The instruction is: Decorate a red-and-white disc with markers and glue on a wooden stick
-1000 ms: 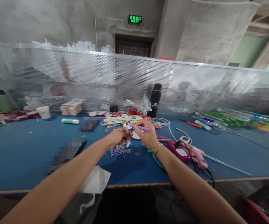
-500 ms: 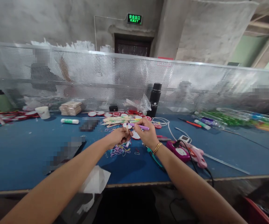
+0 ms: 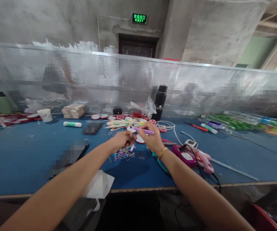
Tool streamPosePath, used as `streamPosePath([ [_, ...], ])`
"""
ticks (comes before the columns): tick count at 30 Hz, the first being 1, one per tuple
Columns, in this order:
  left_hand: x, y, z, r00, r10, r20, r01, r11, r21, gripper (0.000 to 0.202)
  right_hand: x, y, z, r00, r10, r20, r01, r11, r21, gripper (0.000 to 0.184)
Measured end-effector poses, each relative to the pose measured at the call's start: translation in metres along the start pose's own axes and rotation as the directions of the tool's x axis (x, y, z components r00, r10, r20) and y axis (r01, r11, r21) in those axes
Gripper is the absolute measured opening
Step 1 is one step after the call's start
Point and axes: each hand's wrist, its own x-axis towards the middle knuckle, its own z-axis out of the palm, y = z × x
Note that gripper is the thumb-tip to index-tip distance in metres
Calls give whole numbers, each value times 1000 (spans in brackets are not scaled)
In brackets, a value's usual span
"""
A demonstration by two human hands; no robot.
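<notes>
My right hand [image 3: 151, 136] is closed around a purple marker [image 3: 148, 131], whose tip points left. At that tip stands a short pale wooden stick [image 3: 130, 131], pinched upright in the fingers of my left hand [image 3: 122, 140]; part of it is hidden by the fingers. Tip and stick look to be touching near the stick's top. Below my left hand lies a loose heap of small pastel clips [image 3: 124, 154]. A round white disc with a red rim [image 3: 139, 139] shows between the hands. Behind them is a pile of wooden sticks [image 3: 119, 124].
A black bottle [image 3: 161, 101] stands at the back by a perforated metal screen [image 3: 92, 77]. Right of my forearm lie a purple device [image 3: 184, 156], a pink glue gun [image 3: 204, 162] and cables. On the left are a glue stick [image 3: 72, 124], a paper cup [image 3: 45, 115] and a dark tablet-like object [image 3: 68, 158].
Both hands hold nearly the same pose, with marker and stick still together. The whole view has shifted very slightly. Behind the screen, a blurred person at the left has moved right.
</notes>
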Motion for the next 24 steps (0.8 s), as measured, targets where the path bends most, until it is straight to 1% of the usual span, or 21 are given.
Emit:
streamPosePath([
  [5,1,-1,-1,1000,0,-4,0,1000,2,18,-1,1,1,1000,24,7,-24,1000,6,9],
  [10,2,-3,-2,1000,7,-7,-7,1000,16,17,-1,1,2,1000,11,-1,-11,1000,-1,10],
  [24,-1,2,0,1000,-4,-12,4,1000,-18,16,0,-3,0,1000,0,-2,0,1000,-26,11],
])
